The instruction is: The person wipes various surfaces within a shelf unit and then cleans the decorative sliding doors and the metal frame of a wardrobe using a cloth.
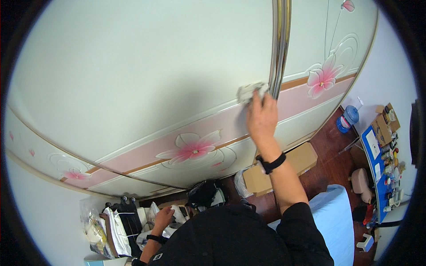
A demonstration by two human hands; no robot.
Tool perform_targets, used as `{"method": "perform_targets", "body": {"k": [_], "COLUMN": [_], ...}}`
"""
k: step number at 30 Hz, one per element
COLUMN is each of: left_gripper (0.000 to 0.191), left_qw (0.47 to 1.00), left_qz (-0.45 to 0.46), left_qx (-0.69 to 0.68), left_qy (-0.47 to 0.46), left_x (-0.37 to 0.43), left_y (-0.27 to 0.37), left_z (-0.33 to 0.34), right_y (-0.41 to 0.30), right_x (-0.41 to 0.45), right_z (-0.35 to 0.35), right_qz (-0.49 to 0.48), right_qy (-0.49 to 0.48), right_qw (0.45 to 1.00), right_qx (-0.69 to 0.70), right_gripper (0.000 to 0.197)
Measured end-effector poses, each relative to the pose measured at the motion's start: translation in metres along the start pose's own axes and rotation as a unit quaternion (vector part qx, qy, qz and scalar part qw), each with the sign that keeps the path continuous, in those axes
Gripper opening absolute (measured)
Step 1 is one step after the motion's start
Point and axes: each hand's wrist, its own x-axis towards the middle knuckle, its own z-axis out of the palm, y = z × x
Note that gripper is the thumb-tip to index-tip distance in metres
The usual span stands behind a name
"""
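Note:
My right hand presses a crumpled white cloth against a glossy white wardrobe sliding door, beside its metal edge strip. A pink band with a raised flower crosses the door below the cloth. A black band circles each wrist. My left hand hangs low at the left, with its fingers loosely bent and nothing seen in them, above a pile of bags and wrapped things. Whether it touches any of them, I cannot tell.
Cardboard boxes and a black bag stand on the dark wood floor by the wardrobe. At the right are a light blue bed cover, a water bottle, a stool and a blue-topped table with jars.

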Motion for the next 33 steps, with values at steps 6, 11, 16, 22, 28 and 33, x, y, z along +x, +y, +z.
{"method": "perform_targets", "body": {"k": [6, 11, 16, 22, 28, 33], "left_gripper": [0.047, 0.048, 0.050, 0.046, 0.041, 0.040], "left_qw": [1.000, 0.999, 0.998, 0.993, 0.995, 0.974], "left_qz": [-0.007, 0.002, -0.019, -0.004, 0.035, -0.132], "left_qx": [-0.028, 0.011, 0.028, 0.065, -0.048, -0.157], "left_qy": [-0.013, -0.031, -0.062, -0.101, -0.079, -0.094], "left_x": [-0.009, -0.010, -0.014, -0.023, -0.023, -0.038], "left_y": [0.003, -0.004, -0.006, -0.007, -0.044, -0.019], "left_z": [0.004, 0.011, 0.030, 0.046, 0.061, 0.055], "right_y": [-0.024, -0.010, -0.002, 0.054, 0.103, 0.154], "right_x": [-0.034, 0.004, -0.002, 0.023, 0.037, 0.042], "right_z": [-0.002, -0.015, 0.000, -0.029, -0.012, -0.007], "right_qz": [-0.034, 0.028, -0.008, 0.081, 0.012, 0.034], "right_qy": [-0.088, -0.007, -0.042, 0.023, 0.036, 0.063], "right_qw": [0.995, 0.998, 0.995, 0.992, 0.995, 0.997], "right_qx": [0.040, 0.064, 0.085, 0.094, 0.091, 0.040], "right_gripper": [0.039, 0.045, 0.045, 0.039, 0.036, 0.036]}}
